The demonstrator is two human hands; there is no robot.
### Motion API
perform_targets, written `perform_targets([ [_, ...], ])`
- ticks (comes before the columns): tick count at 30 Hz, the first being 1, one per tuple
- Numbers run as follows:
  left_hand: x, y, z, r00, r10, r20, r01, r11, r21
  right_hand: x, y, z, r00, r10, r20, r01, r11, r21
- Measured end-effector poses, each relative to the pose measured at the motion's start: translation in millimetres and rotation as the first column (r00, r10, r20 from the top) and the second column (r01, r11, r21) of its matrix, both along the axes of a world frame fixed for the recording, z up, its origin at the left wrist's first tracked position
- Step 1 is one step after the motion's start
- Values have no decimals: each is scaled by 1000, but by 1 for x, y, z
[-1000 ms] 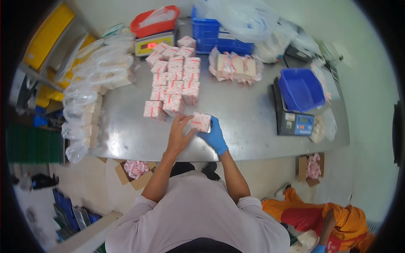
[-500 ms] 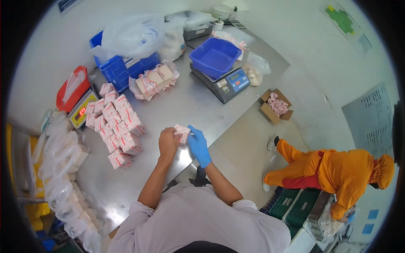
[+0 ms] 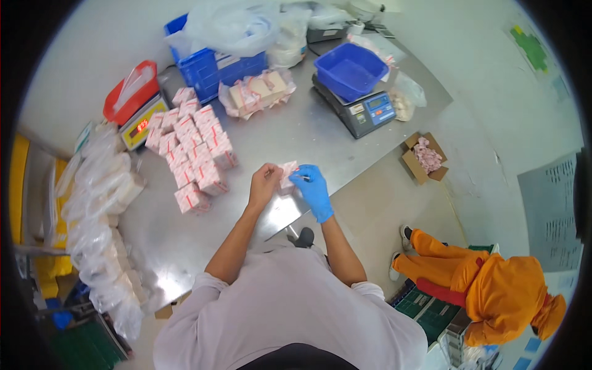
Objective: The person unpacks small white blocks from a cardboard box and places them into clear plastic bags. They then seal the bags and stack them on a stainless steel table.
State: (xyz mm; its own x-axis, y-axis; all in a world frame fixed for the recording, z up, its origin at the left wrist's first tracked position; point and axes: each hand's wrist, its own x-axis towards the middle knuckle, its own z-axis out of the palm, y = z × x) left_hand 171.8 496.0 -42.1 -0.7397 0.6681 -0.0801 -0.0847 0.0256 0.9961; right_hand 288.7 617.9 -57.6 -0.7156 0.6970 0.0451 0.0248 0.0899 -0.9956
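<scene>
A small packet (image 3: 287,174) in white and pink printed paper is between my hands, above the metal table. My bare left hand (image 3: 266,183) pinches at its left side with the fingers drawn together. On the other side, my right hand (image 3: 313,190), in a blue glove, has its fingertips curled onto the packet's right edge. Left of them, several similar wrapped packets (image 3: 196,154) with red stripes stand close together in a block. One more packet (image 3: 192,198) sits at the near end of that block.
Behind lie pale blocks in a loose wrapper (image 3: 258,91) and a blue crate (image 3: 206,74) under plastic bags. A scale (image 3: 361,111) carries a blue basin (image 3: 350,69). Bagged blocks (image 3: 111,228) line the left edge. A person in orange (image 3: 493,290) stands right, past an open carton (image 3: 424,157).
The whole view has shifted, so the table things appear farther right and higher. My right fingers, stretched out before, are now bent onto the packet. The person in orange leans differently.
</scene>
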Motion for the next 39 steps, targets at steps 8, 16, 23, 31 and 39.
perform_targets([
  [8, -63, 31, 29, 657, -332, -677, 191, 942, -276, -35, 53, 16, 986, 124, -111, -94, 966, 240],
  [16, 32, -25, -8, 941, -243, -237, 137, 910, -391, 37, -6, 7, 978, 36, 207, -72, 983, 169],
  [23, 27, -11, -51, 971, -97, -219, 9, 930, -368, 35, -11, -39, 976, -32, 216, 63, 989, -134],
  [31, 34, -26, -47, 853, 281, -439, -444, 834, -329, 9, -17, -54, 999, -6, 35, 18, 937, -350],
  [39, 59, -9, -36, 908, -43, -416, -46, 978, -203, 16, -33, -59, 999, 8, -50, -16, 989, -148],
])
